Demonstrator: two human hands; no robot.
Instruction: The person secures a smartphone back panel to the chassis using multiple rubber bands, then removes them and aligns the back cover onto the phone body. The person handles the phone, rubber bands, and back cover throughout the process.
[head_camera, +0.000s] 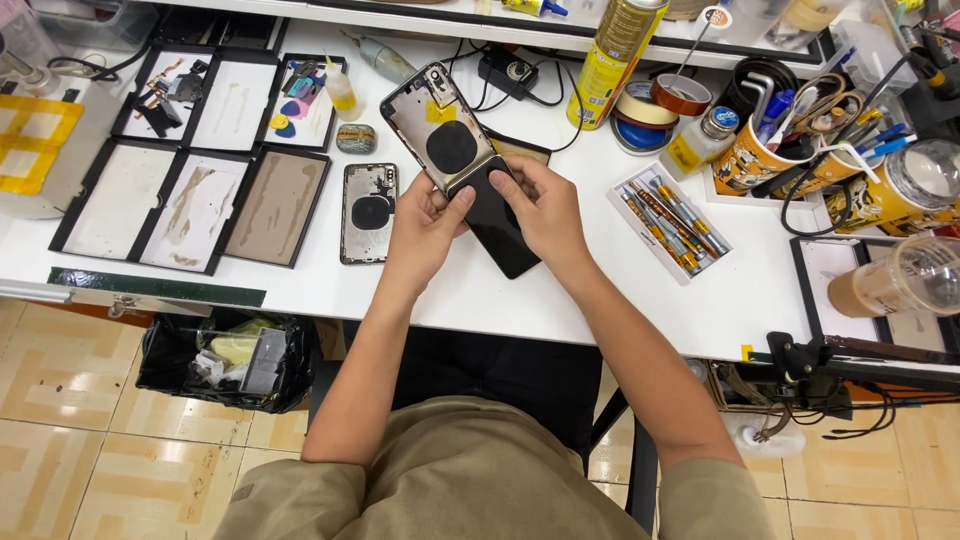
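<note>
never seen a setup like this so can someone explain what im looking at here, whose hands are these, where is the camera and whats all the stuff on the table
There is no machine here. The single picture comes from a camera worn on a person's head, looking down at their own two bare hands over a white table.

The left hand and right hand together hold an opened phone: a phone frame tilted up, and a black screen panel below it.

On the table lie a second phone back, several shallow black trays, a box of screwdrivers, a yellow spray can, tape rolls and cups of pens and tools. A bin with a black bag sits on the floor.
</note>
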